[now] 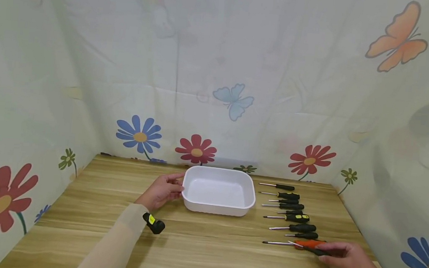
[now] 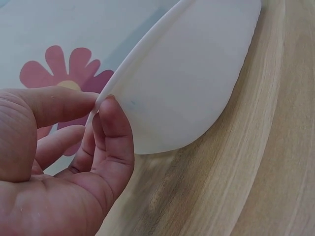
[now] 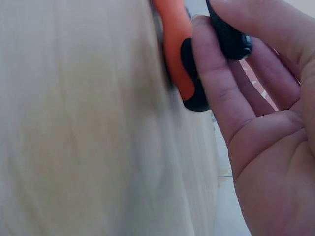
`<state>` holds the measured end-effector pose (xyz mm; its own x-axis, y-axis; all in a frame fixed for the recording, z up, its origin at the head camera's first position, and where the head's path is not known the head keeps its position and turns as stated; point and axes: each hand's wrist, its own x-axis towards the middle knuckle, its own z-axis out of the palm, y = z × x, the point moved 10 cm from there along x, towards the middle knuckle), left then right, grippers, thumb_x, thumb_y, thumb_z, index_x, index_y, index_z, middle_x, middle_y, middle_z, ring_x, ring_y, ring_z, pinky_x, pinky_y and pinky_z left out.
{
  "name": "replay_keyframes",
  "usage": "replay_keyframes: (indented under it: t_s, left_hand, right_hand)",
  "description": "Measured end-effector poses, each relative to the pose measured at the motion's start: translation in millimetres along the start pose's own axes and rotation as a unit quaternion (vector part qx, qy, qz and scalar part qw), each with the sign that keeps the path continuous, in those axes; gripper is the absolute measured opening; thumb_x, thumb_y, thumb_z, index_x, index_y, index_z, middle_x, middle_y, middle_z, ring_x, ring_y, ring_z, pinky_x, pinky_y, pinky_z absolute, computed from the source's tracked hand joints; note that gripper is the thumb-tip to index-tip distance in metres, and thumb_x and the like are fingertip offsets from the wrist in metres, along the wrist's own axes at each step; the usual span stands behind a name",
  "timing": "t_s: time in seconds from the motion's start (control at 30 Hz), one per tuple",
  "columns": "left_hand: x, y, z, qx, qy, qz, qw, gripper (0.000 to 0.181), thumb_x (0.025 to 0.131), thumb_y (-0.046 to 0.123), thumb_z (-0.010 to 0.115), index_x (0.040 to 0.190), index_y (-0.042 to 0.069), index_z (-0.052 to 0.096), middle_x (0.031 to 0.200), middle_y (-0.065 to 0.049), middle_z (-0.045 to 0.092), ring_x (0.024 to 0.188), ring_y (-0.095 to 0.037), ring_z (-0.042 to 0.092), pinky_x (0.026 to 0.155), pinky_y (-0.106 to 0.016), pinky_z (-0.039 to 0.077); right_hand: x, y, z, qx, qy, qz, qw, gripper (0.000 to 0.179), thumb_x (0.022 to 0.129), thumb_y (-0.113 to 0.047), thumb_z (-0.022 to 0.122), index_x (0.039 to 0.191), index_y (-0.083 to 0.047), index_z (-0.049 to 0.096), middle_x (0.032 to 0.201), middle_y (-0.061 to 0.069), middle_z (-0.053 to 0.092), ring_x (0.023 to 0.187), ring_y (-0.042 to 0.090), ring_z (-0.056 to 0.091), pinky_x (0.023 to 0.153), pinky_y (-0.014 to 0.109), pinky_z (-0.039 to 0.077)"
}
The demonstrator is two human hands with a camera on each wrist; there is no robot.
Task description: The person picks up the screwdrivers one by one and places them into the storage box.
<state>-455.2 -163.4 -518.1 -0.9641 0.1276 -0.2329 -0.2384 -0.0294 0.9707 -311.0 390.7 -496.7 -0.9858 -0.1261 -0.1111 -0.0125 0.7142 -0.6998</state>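
A white plastic basin [image 1: 217, 210] stands near the back of the table, and my left hand [image 1: 161, 192] is at its left end. In the left wrist view the thumb and a finger [image 2: 114, 118] pinch the basin's rim [image 2: 142, 46]. Over on the right, my right hand [image 1: 348, 261] pinches the black handle of a small screwdriver [image 3: 231, 39], its thin shaft pointing left. Just under it lies an orange-and-black screwdriver [image 3: 176, 49], partly covered by the held one in the head view. The inside of the basin shows only bare white.
Several black-handled screwdrivers, one with a yellow-and-black handle [image 1: 297, 218], form a column right of the basin, shafts pointing left. The wood-grain table [image 1: 205, 251] meets a flowered curtain [image 1: 238, 123] behind and at both sides. A black strap with a yellow label [image 1: 152, 220] sits at the left wrist.
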Motion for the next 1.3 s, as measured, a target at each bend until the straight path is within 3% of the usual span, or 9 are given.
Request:
replay_keyframes:
  t_s: [0.13,0.27,0.47,0.63,0.77,1.07,1.3]
  left_hand:
    - [0.2,0.4,0.6,-0.001,-0.001,0.001,1.0,0.061,0.092,-0.002,0.069,0.15,0.011,0.053,0.108,-0.012,0.06,0.083,-0.021,0.064,0.086,-0.036,0.061]
    - [0.5,-0.7,1.0,-0.002,0.0,-0.003,1.0,0.062,0.092,-0.003,0.07,0.15,0.012,0.054,0.108,-0.012,0.06,0.083,-0.022,0.064,0.085,-0.036,0.061]
    - [-1.3,-1.6,0.9,-0.001,0.004,-0.009,1.0,0.062,0.092,-0.003,0.07,0.15,0.013,0.054,0.108,-0.013,0.059,0.084,-0.023,0.063,0.084,-0.036,0.061]
    - [-2.2,-1.3,0.3,-0.004,0.005,-0.01,0.9999,0.061,0.093,-0.003,0.069,0.149,0.013,0.054,0.111,-0.013,0.059,0.085,-0.023,0.064,0.085,-0.036,0.061]
    - [-2.6,-0.8,0.7,-0.003,0.0,-0.006,1.0,0.061,0.093,-0.002,0.069,0.151,0.012,0.052,0.111,-0.013,0.059,0.086,-0.022,0.064,0.085,-0.036,0.061]
    - [-1.0,-2.9,-0.7,-0.004,0.005,-0.009,0.9999,0.061,0.092,-0.002,0.07,0.149,0.014,0.055,0.112,-0.014,0.06,0.085,-0.024,0.064,0.086,-0.037,0.061]
    - [-0.8,-2.9,-0.6,-0.005,0.007,-0.005,0.9999,0.061,0.092,-0.002,0.069,0.15,0.014,0.054,0.111,-0.013,0.06,0.086,-0.023,0.063,0.085,-0.036,0.06]
  right_hand:
    - [1.0,-10,-3,0.009,0.018,-0.034,0.9992,0.037,0.082,-0.023,0.085,0.113,-0.003,0.078,0.11,0.012,0.078,0.089,-0.004,0.066,0.073,0.022,0.058]
    - [2.9,-15,-5,0.028,0.029,-0.042,0.9983,0.036,0.084,-0.021,0.084,0.114,-0.002,0.078,0.109,0.01,0.078,0.09,-0.005,0.065,0.073,0.023,0.058]
    - [8.4,-14,-8,0.04,0.051,-0.014,0.9978,0.037,0.083,-0.024,0.085,0.115,-0.006,0.078,0.118,0.013,0.076,0.093,-0.005,0.066,0.075,0.022,0.058]
    - [14.7,-14,-7,0.043,0.051,0.022,0.9976,0.04,0.084,-0.031,0.084,0.117,-0.01,0.078,0.121,0.012,0.075,0.096,0.004,0.068,0.078,0.022,0.058]
    - [18.0,-20,-8,0.046,0.055,0.023,0.9972,0.043,0.085,-0.035,0.083,0.119,-0.01,0.077,0.124,0.012,0.074,0.096,0.006,0.067,0.077,0.023,0.058]
    - [26.0,-44,-13,0.065,0.078,-0.038,0.9941,0.038,0.086,-0.032,0.083,0.118,-0.012,0.078,0.118,0.007,0.076,0.091,0.003,0.071,0.075,0.024,0.059]
    - [33.9,-57,-14,0.064,0.089,-0.043,0.9931,0.042,0.086,-0.037,0.082,0.119,-0.011,0.078,0.121,0.011,0.075,0.093,0.004,0.069,0.076,0.024,0.06]
